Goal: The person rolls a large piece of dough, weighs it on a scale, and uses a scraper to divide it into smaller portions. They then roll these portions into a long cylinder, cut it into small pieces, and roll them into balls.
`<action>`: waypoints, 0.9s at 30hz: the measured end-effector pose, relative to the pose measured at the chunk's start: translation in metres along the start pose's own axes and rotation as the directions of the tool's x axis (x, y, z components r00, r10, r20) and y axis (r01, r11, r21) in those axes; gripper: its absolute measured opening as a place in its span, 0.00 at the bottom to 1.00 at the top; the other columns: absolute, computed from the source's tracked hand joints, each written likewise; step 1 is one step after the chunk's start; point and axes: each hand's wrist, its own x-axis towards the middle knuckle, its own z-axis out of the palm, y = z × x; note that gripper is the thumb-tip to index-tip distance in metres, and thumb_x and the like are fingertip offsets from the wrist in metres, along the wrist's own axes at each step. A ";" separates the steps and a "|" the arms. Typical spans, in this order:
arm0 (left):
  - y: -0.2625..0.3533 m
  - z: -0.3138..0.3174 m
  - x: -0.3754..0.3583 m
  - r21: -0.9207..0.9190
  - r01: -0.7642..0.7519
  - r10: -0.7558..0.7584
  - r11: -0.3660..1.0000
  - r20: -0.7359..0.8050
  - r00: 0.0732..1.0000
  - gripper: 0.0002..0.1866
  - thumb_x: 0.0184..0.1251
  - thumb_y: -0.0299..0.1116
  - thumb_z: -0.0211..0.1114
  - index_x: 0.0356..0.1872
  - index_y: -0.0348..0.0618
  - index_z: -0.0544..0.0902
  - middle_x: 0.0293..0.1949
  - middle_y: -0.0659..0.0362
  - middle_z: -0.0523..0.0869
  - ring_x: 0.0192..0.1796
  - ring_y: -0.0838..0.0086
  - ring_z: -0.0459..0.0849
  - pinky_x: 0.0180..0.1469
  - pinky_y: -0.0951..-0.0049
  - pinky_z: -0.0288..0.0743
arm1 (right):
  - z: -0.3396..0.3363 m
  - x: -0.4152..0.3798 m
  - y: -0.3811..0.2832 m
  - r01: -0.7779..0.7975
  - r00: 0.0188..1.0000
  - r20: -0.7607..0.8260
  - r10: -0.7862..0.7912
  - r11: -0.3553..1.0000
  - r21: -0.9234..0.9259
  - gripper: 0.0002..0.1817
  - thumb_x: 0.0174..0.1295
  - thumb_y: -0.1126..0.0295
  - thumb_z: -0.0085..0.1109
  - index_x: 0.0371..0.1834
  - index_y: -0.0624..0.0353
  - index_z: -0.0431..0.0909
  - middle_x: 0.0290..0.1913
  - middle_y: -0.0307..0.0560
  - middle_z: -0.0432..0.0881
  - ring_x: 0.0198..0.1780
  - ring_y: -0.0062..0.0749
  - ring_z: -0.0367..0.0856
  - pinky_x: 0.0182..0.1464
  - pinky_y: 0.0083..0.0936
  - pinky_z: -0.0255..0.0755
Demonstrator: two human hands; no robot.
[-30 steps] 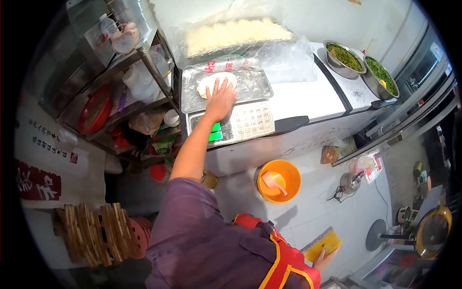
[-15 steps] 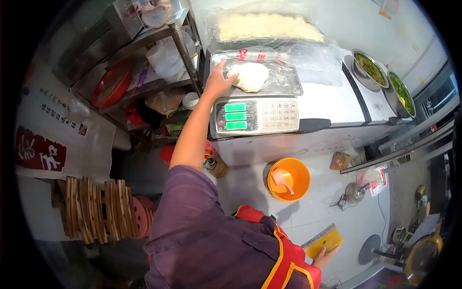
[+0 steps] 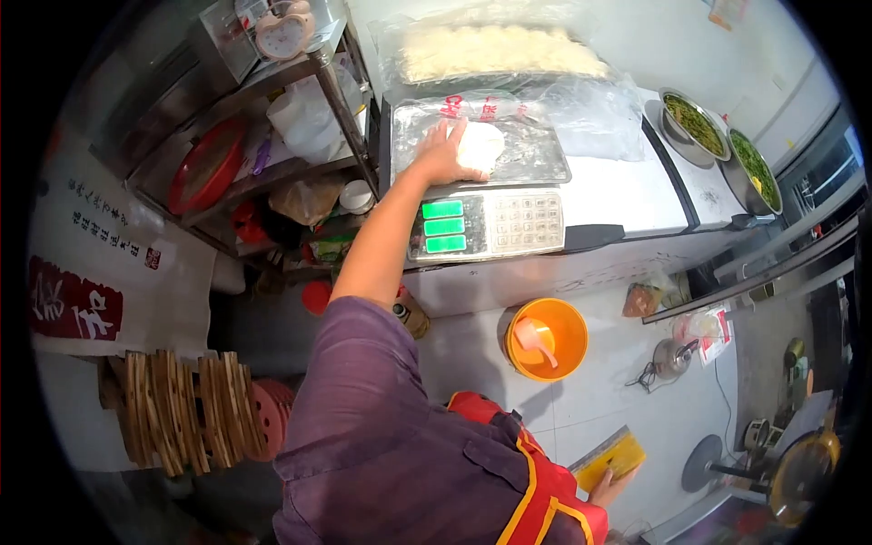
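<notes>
A pale lump of dough (image 3: 484, 148) lies on the floury metal pan (image 3: 536, 154) of a digital scale (image 3: 527, 223) with three green displays. My left hand (image 3: 442, 154) grips the dough's left side, thumb at its near edge and fingers at its far edge; the palm hides part of it. Down at the lower right, my right hand (image 3: 607, 488) holds a dough scraper (image 3: 620, 453) with a yellow handle and a greyish blade, well away from the scale.
Behind the scale sits a plastic-covered tray of dough pieces (image 3: 500, 53). Two bowls of chopped greens (image 3: 695, 127) stand at the right. An orange bucket (image 3: 568, 359) with a pink scoop (image 3: 529, 334) is on the floor. A metal shelf (image 3: 341, 113) is at the left.
My left hand has moved right, from touching the dough's left edge to closing around its side. The right hand keeps the scraper in about the same spot.
</notes>
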 end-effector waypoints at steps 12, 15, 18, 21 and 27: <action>0.044 0.013 0.016 0.030 0.271 -0.258 0.962 -0.216 0.942 0.31 0.53 0.50 0.72 0.60 0.56 0.77 0.55 0.51 0.81 0.54 0.51 0.79 0.56 0.60 0.73 | 0.017 -0.011 -0.021 -0.049 0.999 0.011 0.050 0.997 -0.061 0.38 0.62 0.81 0.46 0.76 0.64 0.44 0.76 0.59 0.50 0.76 0.49 0.51 0.75 0.34 0.45; 0.052 0.021 -0.016 0.134 0.050 -0.018 0.990 -0.231 0.973 0.40 0.54 0.48 0.72 0.69 0.53 0.67 0.64 0.48 0.72 0.60 0.52 0.75 0.62 0.64 0.69 | 0.020 -0.003 -0.013 -0.001 0.999 0.042 0.005 0.996 -0.091 0.38 0.62 0.81 0.46 0.76 0.64 0.44 0.76 0.59 0.51 0.76 0.48 0.51 0.75 0.34 0.45; 0.010 0.012 -0.011 -0.625 -0.080 -0.071 0.776 -0.212 0.975 0.38 0.54 0.44 0.71 0.66 0.39 0.70 0.61 0.41 0.73 0.61 0.50 0.74 0.63 0.60 0.68 | 0.018 0.011 -0.013 0.057 0.995 0.082 -0.050 0.994 -0.096 0.38 0.62 0.81 0.46 0.76 0.65 0.44 0.76 0.59 0.50 0.76 0.48 0.50 0.75 0.34 0.45; -0.021 -0.009 -0.030 -0.441 0.207 -0.313 0.873 -0.183 0.932 0.38 0.54 0.48 0.70 0.63 0.34 0.71 0.56 0.40 0.79 0.60 0.53 0.77 0.61 0.60 0.70 | 0.018 0.034 -0.010 0.137 0.986 0.115 -0.124 0.985 -0.109 0.37 0.62 0.80 0.46 0.76 0.66 0.45 0.77 0.59 0.50 0.77 0.48 0.49 0.75 0.35 0.44; 0.000 0.002 -0.047 -0.327 0.339 -0.403 0.882 -0.152 0.902 0.34 0.54 0.50 0.72 0.58 0.39 0.77 0.46 0.48 0.86 0.51 0.56 0.83 0.53 0.62 0.74 | 0.027 0.084 -0.071 0.316 0.926 0.204 -0.318 0.948 0.044 0.37 0.62 0.80 0.46 0.76 0.65 0.46 0.77 0.58 0.50 0.77 0.46 0.48 0.76 0.34 0.42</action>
